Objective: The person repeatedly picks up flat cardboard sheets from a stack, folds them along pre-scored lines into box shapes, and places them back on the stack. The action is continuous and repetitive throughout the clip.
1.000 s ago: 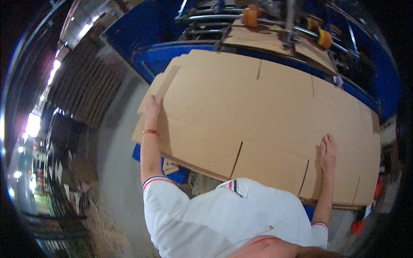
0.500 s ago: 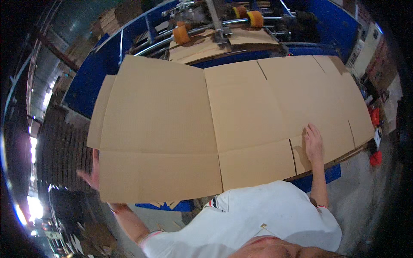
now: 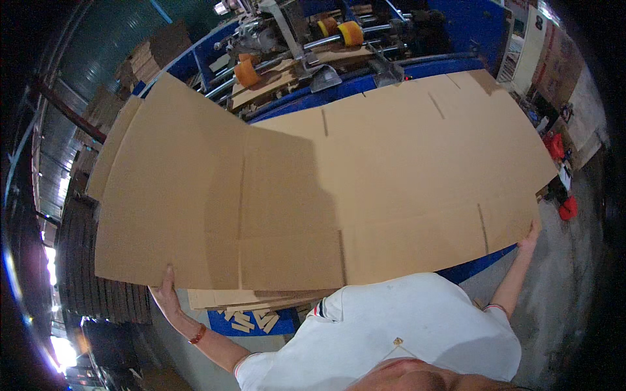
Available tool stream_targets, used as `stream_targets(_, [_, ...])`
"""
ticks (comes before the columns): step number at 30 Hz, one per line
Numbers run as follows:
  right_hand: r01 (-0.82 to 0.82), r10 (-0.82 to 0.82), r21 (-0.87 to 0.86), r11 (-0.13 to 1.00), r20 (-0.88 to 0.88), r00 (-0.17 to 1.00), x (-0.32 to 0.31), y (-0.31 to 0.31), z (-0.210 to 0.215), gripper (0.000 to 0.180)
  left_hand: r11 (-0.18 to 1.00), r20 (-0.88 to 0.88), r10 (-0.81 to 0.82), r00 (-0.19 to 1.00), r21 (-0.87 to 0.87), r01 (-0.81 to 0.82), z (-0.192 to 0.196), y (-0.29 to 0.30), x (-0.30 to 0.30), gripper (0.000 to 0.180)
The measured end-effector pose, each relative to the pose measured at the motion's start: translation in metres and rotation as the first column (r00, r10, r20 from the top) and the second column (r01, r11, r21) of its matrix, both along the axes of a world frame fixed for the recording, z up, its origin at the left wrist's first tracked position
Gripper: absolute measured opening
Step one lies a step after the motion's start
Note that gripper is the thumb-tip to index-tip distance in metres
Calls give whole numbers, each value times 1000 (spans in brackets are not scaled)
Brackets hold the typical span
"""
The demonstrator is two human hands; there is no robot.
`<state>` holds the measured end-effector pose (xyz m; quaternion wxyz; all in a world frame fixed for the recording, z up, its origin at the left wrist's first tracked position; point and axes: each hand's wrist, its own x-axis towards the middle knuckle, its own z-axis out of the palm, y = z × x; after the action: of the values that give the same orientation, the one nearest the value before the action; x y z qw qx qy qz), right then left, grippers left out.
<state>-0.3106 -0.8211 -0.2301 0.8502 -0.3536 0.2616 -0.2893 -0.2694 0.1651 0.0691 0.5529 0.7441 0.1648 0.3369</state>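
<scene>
Lifting big flat cardboard sheet [image 3: 326, 189] off stack [image 3: 261, 300], L hand [image 3: 166, 290] & R hand [image 3: 529, 236] wide apart, clamped on near edge. Next prob needs level carry toward blue machine [image 3: 365, 72].

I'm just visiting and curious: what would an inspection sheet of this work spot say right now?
Surface: blue machine bed, mostly covered by cardboard.
Job's things: large flat cardboard sheet with slots and creases, held up at its near edge; a stack of more sheets beneath it.
Clutter: small cardboard offcuts on a blue part below the stack.
Hands: left hand grips the sheet's near left edge; right hand holds its right corner.
Cables: nothing seen.
Surroundings: orange rollers on the machine, piles of cardboard at far left, red objects on the concrete floor.
</scene>
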Motion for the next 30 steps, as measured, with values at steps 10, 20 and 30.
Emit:
stream_targets(10, [360,-327,-526,771,158,932,71,308,210,34,980,3,104,995,168,-103,-56,-59,51,25])
stream_targets(20, [203,238,-972,-114,172,956,162,372,228,42,670,-20,-411,912,671,317,-111,-161,83,67])
stream_targets(30, [56,411,-687,-725,-366,835,145,410,161,52,130,-579,-453,678,710,693,-136,-209,74,74])
